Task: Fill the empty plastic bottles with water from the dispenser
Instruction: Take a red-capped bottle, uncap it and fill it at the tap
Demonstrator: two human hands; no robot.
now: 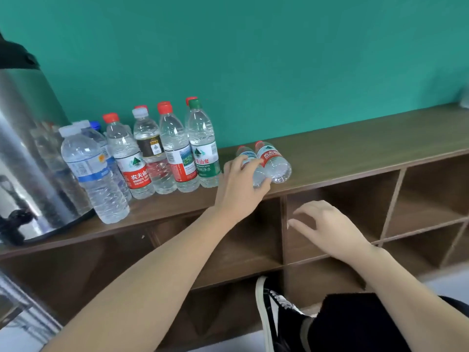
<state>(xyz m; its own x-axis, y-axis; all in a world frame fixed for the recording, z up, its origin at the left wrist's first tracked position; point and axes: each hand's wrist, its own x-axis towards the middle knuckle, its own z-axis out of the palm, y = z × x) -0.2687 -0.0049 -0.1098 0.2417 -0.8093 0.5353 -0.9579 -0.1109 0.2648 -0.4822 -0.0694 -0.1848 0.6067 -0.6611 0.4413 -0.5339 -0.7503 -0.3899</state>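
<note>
Two small clear bottles with red caps lie on their sides on the wooden shelf top (355, 153). My left hand (238, 184) grips the nearer lying bottle (253, 166), fingers and thumb curled round its body. The other lying bottle (275, 161) rests right beside it, red label up. My right hand (327, 227) hovers lower, in front of the shelf's compartments, fingers spread and loosely bent, holding nothing. A steel water dispenser (28, 158) with a black tap (15, 222) stands at the far left.
Several upright capped bottles (157, 153) stand clustered between the dispenser and my left hand. A green wall rises behind the shelf. Open cubby compartments (429, 194) sit below the top. My shoe (276, 313) and dark trouser leg show at the bottom.
</note>
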